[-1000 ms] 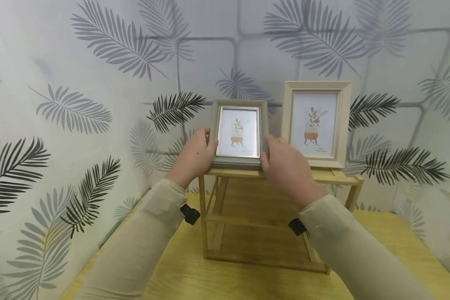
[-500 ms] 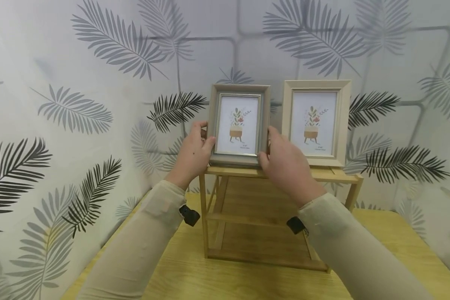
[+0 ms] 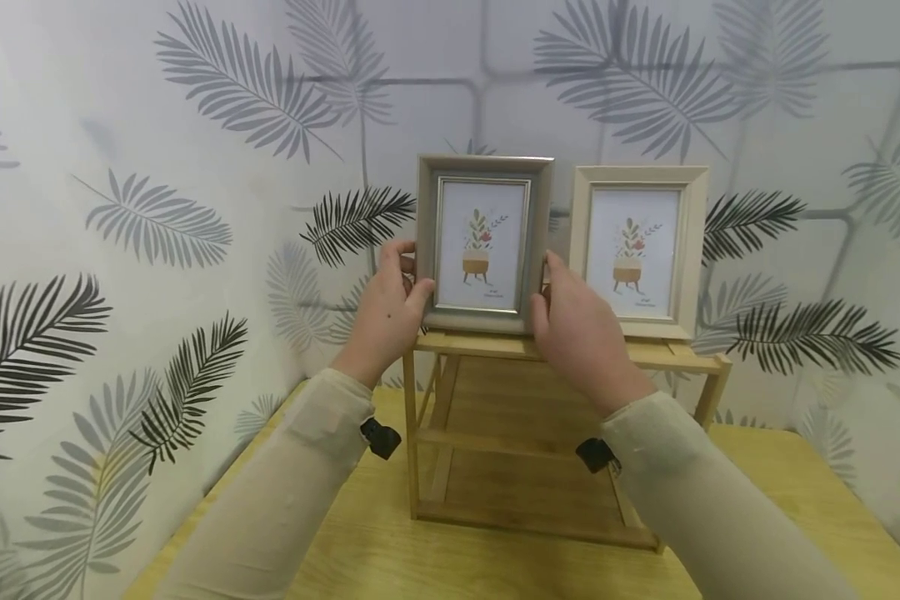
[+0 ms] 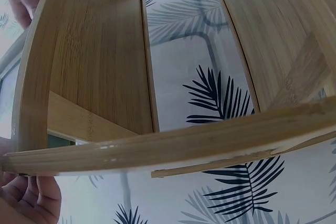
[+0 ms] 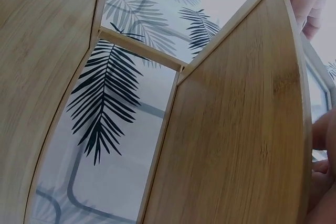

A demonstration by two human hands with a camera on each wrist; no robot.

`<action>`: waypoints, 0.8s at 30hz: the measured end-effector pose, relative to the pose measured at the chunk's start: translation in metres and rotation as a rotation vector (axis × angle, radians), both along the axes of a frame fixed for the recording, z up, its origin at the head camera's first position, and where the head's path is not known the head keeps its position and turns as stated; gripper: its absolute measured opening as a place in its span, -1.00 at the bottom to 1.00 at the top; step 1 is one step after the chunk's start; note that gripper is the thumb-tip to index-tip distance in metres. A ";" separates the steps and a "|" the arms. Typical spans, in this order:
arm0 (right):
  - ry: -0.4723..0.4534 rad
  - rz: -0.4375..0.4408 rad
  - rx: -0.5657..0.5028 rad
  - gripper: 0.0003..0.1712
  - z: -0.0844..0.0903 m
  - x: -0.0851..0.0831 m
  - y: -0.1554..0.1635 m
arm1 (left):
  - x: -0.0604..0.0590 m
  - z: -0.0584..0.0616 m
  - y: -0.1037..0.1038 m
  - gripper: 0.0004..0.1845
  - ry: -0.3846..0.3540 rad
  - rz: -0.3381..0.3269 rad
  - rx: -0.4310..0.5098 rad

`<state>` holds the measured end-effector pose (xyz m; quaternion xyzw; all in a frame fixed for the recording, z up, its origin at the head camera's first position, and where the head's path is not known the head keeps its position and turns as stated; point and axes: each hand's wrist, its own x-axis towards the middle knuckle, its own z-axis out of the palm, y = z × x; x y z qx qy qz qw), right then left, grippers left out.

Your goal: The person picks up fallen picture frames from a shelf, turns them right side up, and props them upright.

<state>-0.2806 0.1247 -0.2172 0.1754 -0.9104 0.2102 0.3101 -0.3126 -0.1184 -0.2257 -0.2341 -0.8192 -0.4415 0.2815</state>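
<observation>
A greyish-brown picture frame [image 3: 487, 164] with a potted-plant print stands nearly upright at the left end of a wooden rack's [image 3: 510, 408] top. My left hand [image 3: 386, 308] grips its lower left side, thumb at the front edge. Opposite it, my right hand [image 3: 581, 333] grips the lower right side the same way. Whether the bottom edge bears fully on the rack is hard to tell. A cream picture frame [image 3: 640, 327] with a similar print stands to the right on the same rack. In the left wrist view, the left fingers [image 4: 44, 198] show beside the rack's rail.
The rack stands on a yellow wood-grain table [image 3: 360, 533] and has open lower shelves. Behind and to the left rise walls with leaf-patterned wallpaper [image 3: 217, 92]. Dark straps [image 3: 381, 437] hang at both wrists.
The greyish-brown frame has swung from leaning back to nearly upright, its top edge rising in view. Both hands keep hold of its sides. The cream frame stays put.
</observation>
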 end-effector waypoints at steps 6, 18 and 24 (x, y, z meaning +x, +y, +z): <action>-0.016 0.050 -0.053 -0.37 0.001 -0.003 0.002 | 0.001 0.004 0.001 -0.49 0.021 0.037 -0.044; -0.033 0.092 -0.081 -0.45 -0.005 -0.004 0.005 | 0.007 -0.001 0.003 -0.54 0.020 0.163 -0.141; 0.004 0.092 -0.075 -0.44 -0.005 -0.004 0.005 | 0.008 0.003 0.006 -0.59 0.037 0.194 -0.155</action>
